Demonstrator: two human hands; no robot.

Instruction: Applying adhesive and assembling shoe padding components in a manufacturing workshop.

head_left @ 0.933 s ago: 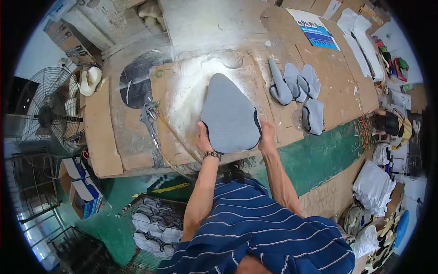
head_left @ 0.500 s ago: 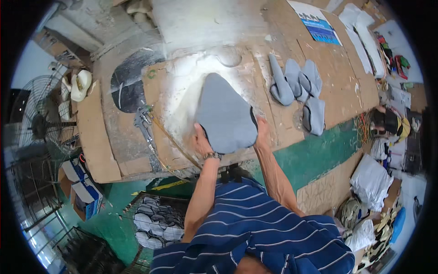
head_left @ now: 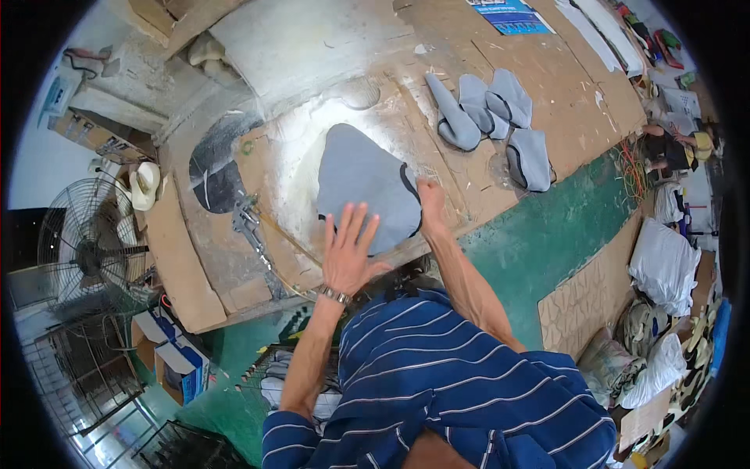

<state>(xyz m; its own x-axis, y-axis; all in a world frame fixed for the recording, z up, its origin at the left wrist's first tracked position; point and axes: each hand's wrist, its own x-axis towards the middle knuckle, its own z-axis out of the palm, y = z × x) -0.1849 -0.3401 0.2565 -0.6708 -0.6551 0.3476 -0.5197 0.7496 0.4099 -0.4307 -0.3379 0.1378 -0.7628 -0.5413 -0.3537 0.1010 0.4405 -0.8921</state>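
A grey saddle-shaped fabric piece (head_left: 361,184) with black edging lies over the whitened patch of the worktable, its narrower end pointing away from me. My left hand (head_left: 348,248) rests on its near left part, open, the fingers stretched and spread. On the piece's right edge, by the black trim, my right hand (head_left: 430,205) is closed, its fingers curled and partly hidden. A metal spray gun (head_left: 250,227) with a hose lies to the left of the piece. Several similar grey fabric pieces (head_left: 529,159) sit farther right on the cardboard.
Cardboard covers the worktable (head_left: 582,86). A wire-guarded fan (head_left: 86,254) and a cream moulded saddle form (head_left: 144,185) stand at the left. Below are an open box (head_left: 176,356) and a wire basket with grey pieces. White bags (head_left: 664,266) and another person (head_left: 680,148) are at the right.
My left hand has left the piece's lower left edge and now lies spread on its surface. My right hand stays at the right edge, more curled. The view has shifted and turned slightly.
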